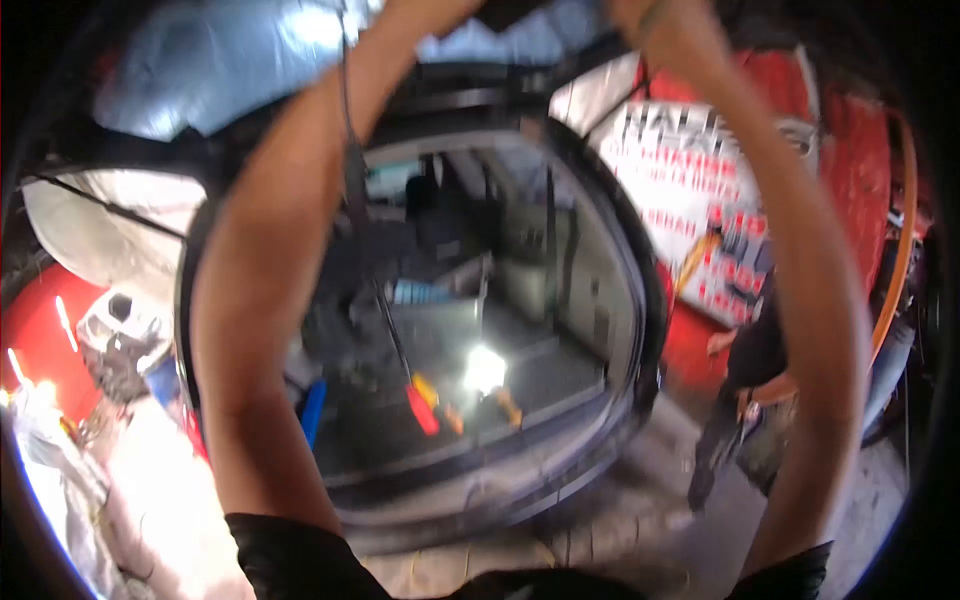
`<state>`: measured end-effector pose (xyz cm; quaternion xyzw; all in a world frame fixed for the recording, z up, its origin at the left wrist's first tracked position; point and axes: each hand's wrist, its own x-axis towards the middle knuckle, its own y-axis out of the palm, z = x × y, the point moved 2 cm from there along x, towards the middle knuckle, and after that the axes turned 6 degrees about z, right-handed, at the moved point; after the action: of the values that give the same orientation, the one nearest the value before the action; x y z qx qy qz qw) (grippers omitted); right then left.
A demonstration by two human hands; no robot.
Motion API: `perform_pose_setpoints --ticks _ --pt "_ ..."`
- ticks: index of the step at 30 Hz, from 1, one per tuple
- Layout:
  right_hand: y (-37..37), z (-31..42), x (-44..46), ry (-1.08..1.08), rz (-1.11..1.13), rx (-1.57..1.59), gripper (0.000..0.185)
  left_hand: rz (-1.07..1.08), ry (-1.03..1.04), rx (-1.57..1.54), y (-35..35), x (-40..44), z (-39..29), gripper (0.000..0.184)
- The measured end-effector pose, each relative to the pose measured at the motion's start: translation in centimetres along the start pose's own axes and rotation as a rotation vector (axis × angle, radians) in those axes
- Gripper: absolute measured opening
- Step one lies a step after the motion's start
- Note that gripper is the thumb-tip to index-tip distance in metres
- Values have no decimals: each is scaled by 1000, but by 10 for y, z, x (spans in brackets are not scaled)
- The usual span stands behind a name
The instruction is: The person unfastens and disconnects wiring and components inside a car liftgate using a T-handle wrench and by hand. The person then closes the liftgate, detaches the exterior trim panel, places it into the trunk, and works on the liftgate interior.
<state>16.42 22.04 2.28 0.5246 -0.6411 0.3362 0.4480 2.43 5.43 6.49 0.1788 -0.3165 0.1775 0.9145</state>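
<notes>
The vehicle (pixel 645 390) is standing with its rear open, its dark rim framing the cargo floor (pixel 550 372) and its lower edge curving across the near side. The raised tailgate (pixel 475 98) is spanning the far, upper side, with a shiny silvery sheet (pixel 210 70) lying along it. Both forearms are reaching up past the opening, one on each side, leaving open room between them. The left hand (pixel 452 8) and right hand (pixel 664 22) are working at the top edge, near a dark piece (pixel 512 10) between them; blur and the crop are hiding both grips, so whether the fingers are apart, together or clamped on it cannot be told.

On the right, a red and white banner (pixel 655 165) is hanging beyond the right forearm, and another person (pixel 760 350) is crouching or bending below it, partly covered by that forearm. A thin strut (pixel 110 207) is slanting on the left, and a dark cord (pixel 345 95) is hanging beside the left forearm. Inside, a bright light (pixel 486 369) is glaring near the middle, washing out what lies around it. Left of it, a red-and-yellow handled tool (pixel 423 405) is lying on the floor, its details blurring.
</notes>
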Motion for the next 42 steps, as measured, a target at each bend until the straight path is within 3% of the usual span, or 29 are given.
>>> perform_pose_setpoints --ticks 1,2,3,6,9,11,13,14,18,20,21,23,28,31,33,34,36,38,42 --pt "-1 1 -2 14 8 14 17 -16 35 75 9 -5 7 16" --pt "-5 19 -3 -136 -213 80 34 -77 -260 -420 3 3 5 25" --pt "-10 19 -6 51 3 116 50 -113 -540 -942 1 7 -3 39" --pt "-7 10 -11 -39 -93 60 51 25 -588 -1161 11 9 -7 60" --pt "-5 12 -7 -48 -80 61 53 23 -608 -1263 11 20 -1 58" --pt "-3 8 -3 -94 -101 25 55 41 -634 -1236 9 35 -3 55" --pt "-3 12 -2 -83 -60 -1 55 -182 -623 -1264 11 51 -4 35" --pt "-1 15 0 -72 -15 -19 54 -384 -627 -1310 18 64 0 14" --pt "8 22 -3 -183 26 -94 48 -177 -689 -1382 28 89 35 16" --pt "8 20 0 -174 46 -93 48 -236 -843 -1014 40 102 57 18" --pt "8 18 2 -173 71 -88 48 -237 -842 -1014 51 106 62 18" --pt "5 12 7 -206 36 -92 47 -525 -622 -436 61 110 66 25" --pt "10 -6 25 -308 -151 -116 44 -512 -524 -737 56 103 60 28" --pt "4 -23 48 -170 -121 94 44 -451 -508 -843 52 101 60 28" --pt "4 -34 66 237 -61 620 40 -420 -548 -915 50 101 57 28" --pt "3 -33 72 234 -60 617 40 -394 -567 -971 50 100 57 28" --pt "5 -36 84 332 -143 1019 25 -370 -584 -1024 46 98 55 29" --pt "14 -43 99 336 -200 1118 22 -417 -453 -904 40 98 50 27" --pt "30 -49 114 402 -337 1328 18 -380 -391 -828 46 108 68 24"
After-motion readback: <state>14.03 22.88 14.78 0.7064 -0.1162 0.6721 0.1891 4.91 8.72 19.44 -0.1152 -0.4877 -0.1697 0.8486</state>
